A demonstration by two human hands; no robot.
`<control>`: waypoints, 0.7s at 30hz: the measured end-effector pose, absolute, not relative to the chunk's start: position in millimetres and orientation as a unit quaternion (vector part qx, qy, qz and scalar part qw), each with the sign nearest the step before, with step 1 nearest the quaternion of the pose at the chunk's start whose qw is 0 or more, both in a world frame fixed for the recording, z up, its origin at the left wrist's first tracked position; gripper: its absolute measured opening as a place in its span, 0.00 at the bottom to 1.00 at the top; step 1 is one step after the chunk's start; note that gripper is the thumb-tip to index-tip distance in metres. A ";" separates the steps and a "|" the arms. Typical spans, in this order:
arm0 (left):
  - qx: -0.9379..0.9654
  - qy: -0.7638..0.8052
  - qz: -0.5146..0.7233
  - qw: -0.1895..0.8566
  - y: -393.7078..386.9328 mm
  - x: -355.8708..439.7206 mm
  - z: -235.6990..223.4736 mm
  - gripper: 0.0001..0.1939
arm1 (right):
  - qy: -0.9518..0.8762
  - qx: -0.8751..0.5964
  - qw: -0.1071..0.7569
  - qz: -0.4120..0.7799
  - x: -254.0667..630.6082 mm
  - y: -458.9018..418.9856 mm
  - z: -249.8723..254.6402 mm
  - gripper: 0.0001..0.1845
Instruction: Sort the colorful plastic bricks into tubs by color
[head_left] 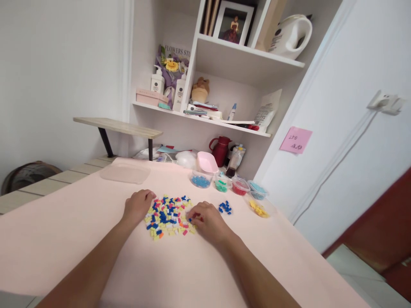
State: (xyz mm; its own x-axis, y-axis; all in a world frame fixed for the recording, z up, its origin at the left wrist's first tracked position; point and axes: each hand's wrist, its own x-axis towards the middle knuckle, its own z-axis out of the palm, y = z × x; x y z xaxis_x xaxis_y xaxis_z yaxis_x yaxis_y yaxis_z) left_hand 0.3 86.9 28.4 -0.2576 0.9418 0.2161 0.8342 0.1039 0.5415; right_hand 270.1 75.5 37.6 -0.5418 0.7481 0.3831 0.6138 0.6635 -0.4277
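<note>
A loose pile of small bricks (168,216) in blue, yellow, red, white and orange lies on the pink table (64,239). My left hand (138,205) rests curled at the pile's left edge, fingers tucked under. My right hand (207,219) sits at the pile's right edge, fingertips pinched together on a small blue brick. A little group of blue bricks (225,208) lies apart, just right of my right hand.
Small clear tubs stand in a row behind: blue bricks (200,181), green (221,185), red (240,187), light blue (257,190), yellow (259,208). A clear lid (125,173) lies far left, a pink box (207,162) and red jug (221,149) by the shelves.
</note>
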 end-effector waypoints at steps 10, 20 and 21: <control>0.601 0.739 0.289 0.097 87.1 0.9 31.4 0.19 | -0.782 -0.493 0.378 0.051 335.9 103.8 54.2 0.08; 0.600 0.740 0.290 0.096 86.1 1.7 30.9 0.20 | -0.723 -0.514 0.456 0.072 346.1 106.6 46.6 0.15; 0.600 0.740 0.290 0.094 85.9 2.1 30.9 0.20 | -0.746 -0.486 0.446 0.090 336.8 103.0 46.1 0.14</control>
